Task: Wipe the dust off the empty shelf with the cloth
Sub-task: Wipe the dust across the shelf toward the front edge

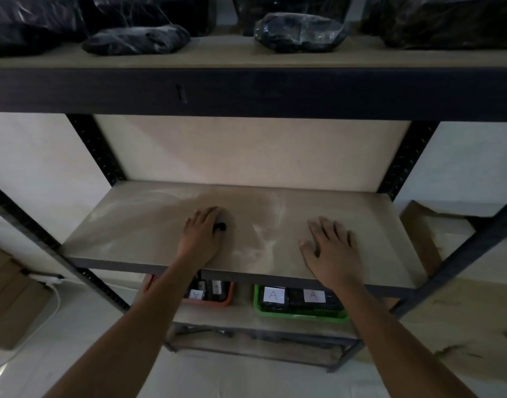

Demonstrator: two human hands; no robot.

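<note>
We have both arms stretched forward over the near edge of the empty shelf (pixel 361 225), a pale board set in a dark metal frame. Our left hand (pixel 202 231) lies palm down near the middle of the board, fingers curled around a small dark thing that peeks out on its right side; this looks like the cloth (pixel 220 226), though so little of it shows that we cannot be sure. Our right hand (pixel 331 248) rests flat on the board well to the right, fingers spread wide and holding nothing. Pale dust streaks (pixel 271 234) curve across the surface between the two hands and off to the far left. On the shelf above sit dark plastic-wrapped bundles (pixel 298 31). Below, an orange basket (pixel 226 300) and a green basket (pixel 301 314) hold items labelled A.
</note>
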